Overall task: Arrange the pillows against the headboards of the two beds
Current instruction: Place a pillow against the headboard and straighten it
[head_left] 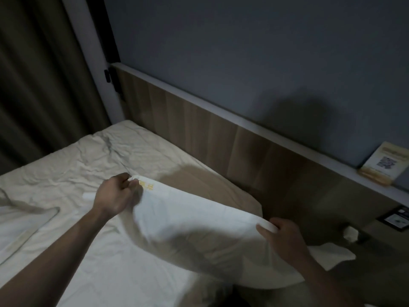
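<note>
Pillow hangs stretched between both hands above the bed, just short of the wooden headboard. Left hand has its grip pinched shut on the far corner by a yellow label. Right hand has its grip clamped on the near corner.

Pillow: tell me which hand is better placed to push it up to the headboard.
Probably the right hand. It grips the pillow corner right beside the headboard, while the left hand holds the far corner out over the bed. Both would likely move together.
</note>
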A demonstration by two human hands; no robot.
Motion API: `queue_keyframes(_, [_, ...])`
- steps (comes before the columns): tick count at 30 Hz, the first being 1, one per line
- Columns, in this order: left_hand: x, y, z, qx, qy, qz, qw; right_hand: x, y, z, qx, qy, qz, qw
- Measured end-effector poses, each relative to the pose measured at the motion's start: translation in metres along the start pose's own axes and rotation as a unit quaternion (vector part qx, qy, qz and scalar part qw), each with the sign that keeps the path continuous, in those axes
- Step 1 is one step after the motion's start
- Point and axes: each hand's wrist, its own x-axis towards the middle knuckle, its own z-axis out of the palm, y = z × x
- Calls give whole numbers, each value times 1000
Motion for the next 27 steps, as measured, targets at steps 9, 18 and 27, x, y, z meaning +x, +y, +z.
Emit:
queue_keyframes(9, [123, 69, 46, 37, -33, 24, 998, 104, -6, -23, 7, 28, 13, 1000])
queue_keyframes(18, [234, 129, 129, 116, -108, 13, 987, 216, 34, -32, 9, -27, 84, 996])
queue_keyframes(27, [325, 193, 219, 195, -130, 39, 971, 303, 66, -53, -7, -33, 136, 990])
